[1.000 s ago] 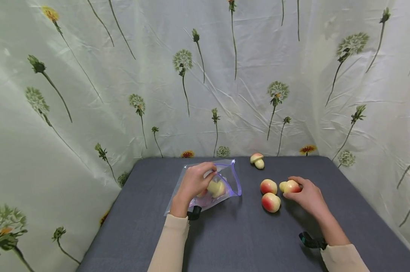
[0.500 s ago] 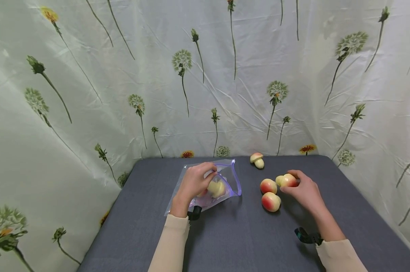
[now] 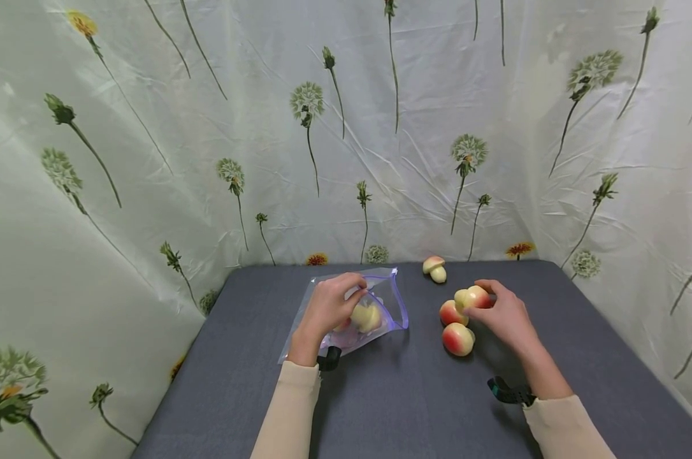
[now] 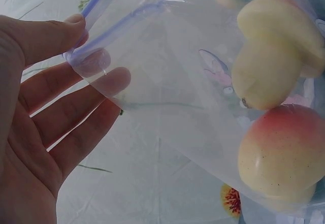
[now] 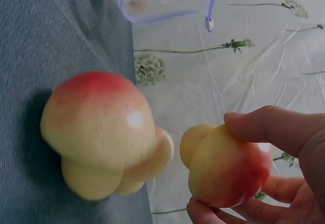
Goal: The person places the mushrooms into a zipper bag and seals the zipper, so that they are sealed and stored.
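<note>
My left hand [image 3: 329,306] pinches the edge of a clear zip bag [image 4: 162,71] between thumb and fingers, and the purple-lined mouth gapes to the right. Inside lie toy mushrooms, among them a pale one [image 4: 274,51] and a red-topped one [image 4: 282,150]. My right hand [image 3: 506,317] holds a toy mushroom [image 5: 228,168] by its red-and-yellow cap, stem pointing left, raised above the table. In the head view this mushroom overlaps another mushroom [image 3: 450,313] behind it. Closer to me rests a further red-capped mushroom [image 3: 457,340].
One more mushroom [image 3: 435,269] lies on its side near the back edge of the dark grey table [image 3: 403,401]. A white curtain [image 3: 346,127] printed with dandelions hangs behind and along the sides.
My right hand has lifted the mushroom and carried it left, toward the bag and over the mushroom beside it. The left hand and bag have stayed in place.
</note>
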`<action>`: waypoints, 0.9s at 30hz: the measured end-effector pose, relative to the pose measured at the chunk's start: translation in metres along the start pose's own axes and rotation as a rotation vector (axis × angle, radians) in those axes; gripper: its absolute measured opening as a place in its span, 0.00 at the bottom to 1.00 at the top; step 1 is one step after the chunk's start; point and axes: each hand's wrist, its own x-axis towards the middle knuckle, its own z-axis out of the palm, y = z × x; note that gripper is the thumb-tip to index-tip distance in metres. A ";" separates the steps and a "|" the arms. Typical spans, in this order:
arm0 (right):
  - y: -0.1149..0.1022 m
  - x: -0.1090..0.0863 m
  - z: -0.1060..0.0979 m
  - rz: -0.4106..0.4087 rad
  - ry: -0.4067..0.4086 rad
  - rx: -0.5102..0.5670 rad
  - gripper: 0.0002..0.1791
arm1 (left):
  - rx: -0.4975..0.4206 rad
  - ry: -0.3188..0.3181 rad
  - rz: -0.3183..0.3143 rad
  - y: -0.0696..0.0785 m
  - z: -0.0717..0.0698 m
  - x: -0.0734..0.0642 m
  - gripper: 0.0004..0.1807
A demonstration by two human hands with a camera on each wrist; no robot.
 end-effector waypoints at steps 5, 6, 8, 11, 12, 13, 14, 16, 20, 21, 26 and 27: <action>-0.008 0.001 0.006 -0.023 0.000 0.032 0.39 | 0.011 0.018 0.018 0.001 0.001 0.001 0.05; -0.009 0.001 0.007 -0.023 -0.003 0.039 0.39 | 0.011 0.020 0.021 0.001 0.001 0.001 0.05; -0.013 0.002 0.009 -0.024 -0.009 0.048 0.38 | 0.010 0.023 0.025 0.002 0.001 0.001 0.05; -0.019 0.004 0.012 -0.025 -0.023 0.059 0.38 | 0.009 0.021 0.020 0.002 0.001 0.001 0.05; -0.020 0.004 0.014 -0.027 -0.026 0.060 0.39 | 0.008 0.020 0.017 0.002 0.001 0.001 0.05; -0.022 0.004 0.015 -0.029 -0.027 0.062 0.39 | 0.009 0.017 0.012 0.002 0.001 0.001 0.05; -0.023 0.005 0.016 -0.030 -0.028 0.064 0.39 | 0.010 0.014 0.008 0.002 0.001 0.001 0.05; -0.026 0.006 0.019 -0.039 -0.026 0.066 0.39 | 0.008 0.010 0.001 0.002 0.001 0.001 0.04; -0.031 0.007 0.024 -0.045 -0.030 0.076 0.39 | 0.013 0.015 0.005 0.001 0.001 0.000 0.04; -0.032 0.007 0.025 -0.047 -0.033 0.080 0.39 | 0.013 0.018 0.007 0.000 0.001 0.000 0.05; -0.039 0.007 0.031 -0.056 -0.040 0.100 0.38 | 0.017 0.017 0.015 -0.001 0.002 0.000 0.05; -0.040 0.007 0.032 -0.061 -0.040 0.105 0.38 | 0.018 0.013 0.014 -0.001 0.002 0.000 0.05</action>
